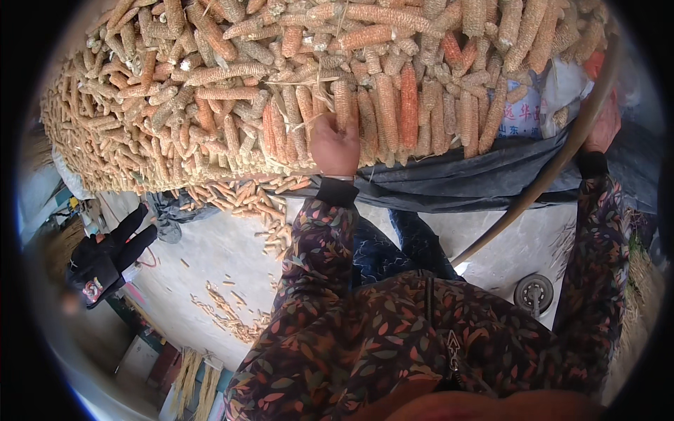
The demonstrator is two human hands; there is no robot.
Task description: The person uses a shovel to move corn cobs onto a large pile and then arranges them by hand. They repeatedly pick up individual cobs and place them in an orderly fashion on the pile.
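Corn cobs (232, 74), stripped of kernels and tan to orange, form a large heap with a front row stacked end-on. At the front edge of that row, my left hand (337, 147) is closed round a corn cob (342, 102) that points away from me. Cobs stand close on both sides of it. My right hand (602, 130) is at the far right, beside a long curved wooden pole (551, 172) and white sacks (562, 84). The pole crosses in front of that hand, so its fingers are mostly hidden, and I cannot tell whether it holds anything.
Dark plastic sheeting (449, 186) hangs below the heap's front edge. Loose cobs (228, 309) are scattered over the concrete floor (182, 281) at left. A small wheel (533, 292) lies near my right side. Another person (105, 259) in dark clothes is at the left.
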